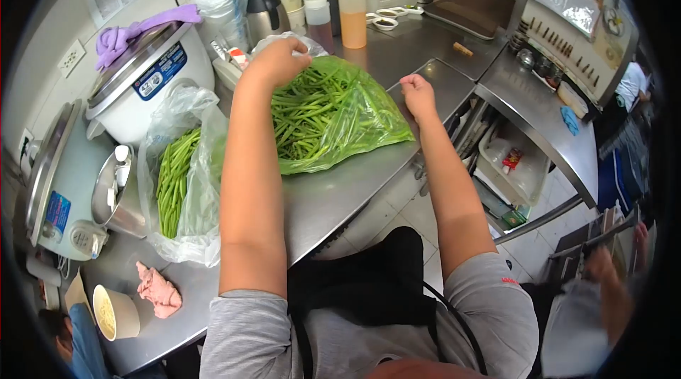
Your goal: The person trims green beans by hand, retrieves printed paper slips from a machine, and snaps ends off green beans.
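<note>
A green plastic bag [369, 113] full of green beans [305, 109] lies on the steel counter in front of me. My left hand [280, 61] is closed at the far left edge of this bag, fingers pinched on its plastic. Just past the bag's right end, my right hand [418, 95] is raised with the fingers pressed together; what they hold, if anything, does not show. Left of my left forearm stands a clear plastic bag [202, 216], open, holding more green beans [176, 180].
Rice cookers [152, 70] and a steel pot [120, 194] line the left wall. Sauce bottles [352, 14] and a thermos [266, 14] stand behind. A pink cloth [157, 290] and a paper tub [115, 313] sit near left. Other people are at both edges.
</note>
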### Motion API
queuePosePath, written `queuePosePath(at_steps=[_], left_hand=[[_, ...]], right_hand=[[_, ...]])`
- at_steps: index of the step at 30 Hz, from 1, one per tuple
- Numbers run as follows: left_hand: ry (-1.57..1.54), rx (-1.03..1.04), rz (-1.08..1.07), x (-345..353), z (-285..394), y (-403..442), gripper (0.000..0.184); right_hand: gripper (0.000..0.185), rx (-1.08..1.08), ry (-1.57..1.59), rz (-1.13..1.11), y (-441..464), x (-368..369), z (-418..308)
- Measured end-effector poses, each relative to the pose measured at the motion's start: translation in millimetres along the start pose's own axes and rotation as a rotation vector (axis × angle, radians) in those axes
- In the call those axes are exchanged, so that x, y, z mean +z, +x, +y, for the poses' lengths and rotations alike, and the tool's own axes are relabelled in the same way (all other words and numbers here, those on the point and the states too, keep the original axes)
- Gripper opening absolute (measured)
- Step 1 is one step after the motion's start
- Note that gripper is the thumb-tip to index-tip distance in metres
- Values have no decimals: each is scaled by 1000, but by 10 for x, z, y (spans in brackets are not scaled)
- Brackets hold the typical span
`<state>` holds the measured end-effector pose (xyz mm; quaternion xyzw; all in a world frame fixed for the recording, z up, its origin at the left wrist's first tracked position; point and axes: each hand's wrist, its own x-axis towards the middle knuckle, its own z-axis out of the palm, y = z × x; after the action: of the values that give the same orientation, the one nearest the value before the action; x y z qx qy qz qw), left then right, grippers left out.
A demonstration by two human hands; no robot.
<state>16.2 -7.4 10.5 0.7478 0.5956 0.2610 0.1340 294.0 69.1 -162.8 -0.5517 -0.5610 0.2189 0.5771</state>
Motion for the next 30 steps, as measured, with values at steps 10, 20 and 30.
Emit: queuePosePath(at_steps=[10, 20, 30], left_hand=[[-329, 91, 190, -387, -176, -414, 37], [-377, 587, 442, -344, 707, -905, 33], [-457, 479, 346, -609, 401, -997, 29]], right_hand=[[16, 170, 239, -53, -42, -65, -317], [23, -917, 209, -717, -678, 826, -2506], [29, -1089, 10, -812, -1343, 1076, -2816]])
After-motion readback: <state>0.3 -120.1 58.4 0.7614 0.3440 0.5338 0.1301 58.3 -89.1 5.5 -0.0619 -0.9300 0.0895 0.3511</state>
